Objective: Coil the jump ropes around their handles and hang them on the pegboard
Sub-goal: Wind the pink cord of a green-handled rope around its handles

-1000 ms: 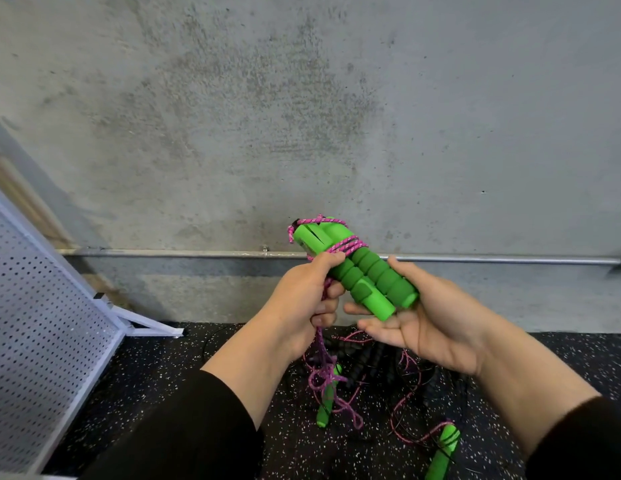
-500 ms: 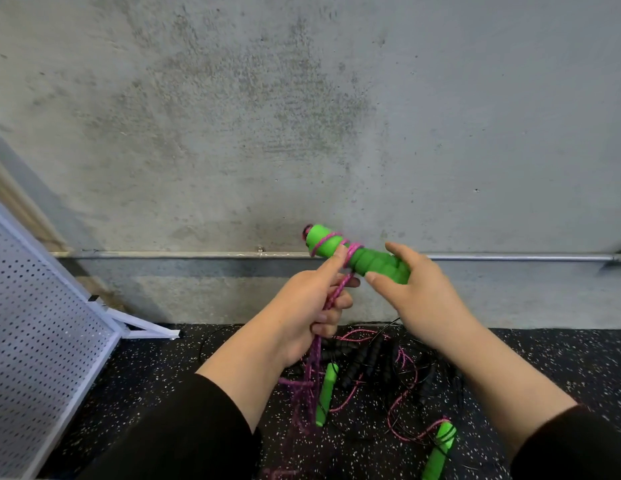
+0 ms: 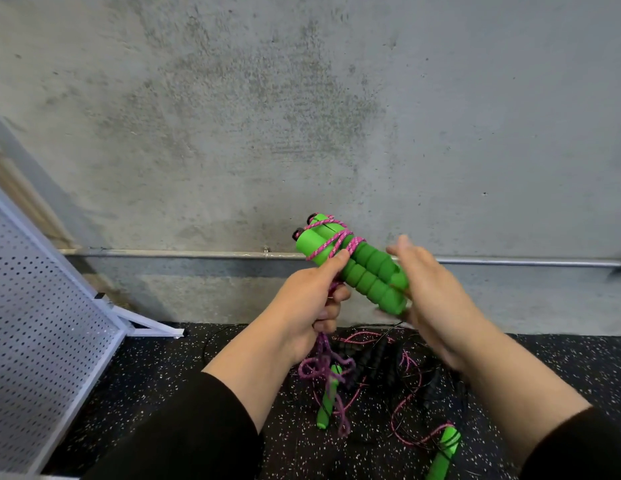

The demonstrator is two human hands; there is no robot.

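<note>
From the head camera, your right hand (image 3: 437, 299) cradles two green handles (image 3: 357, 268) with loosely bent fingers; your left hand (image 3: 311, 303) pinches the pink rope (image 3: 331, 242) beside them. Slack it and the few wraps could slip. Below the handles: two more green handles (image 3: 326, 398), several black ones. The pegboard (image 3: 42, 334) stands well left.

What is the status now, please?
Left hand grips pink braided rope; right hand holds paired green foam handles. Few wraps done. Nothing in the way.
</note>
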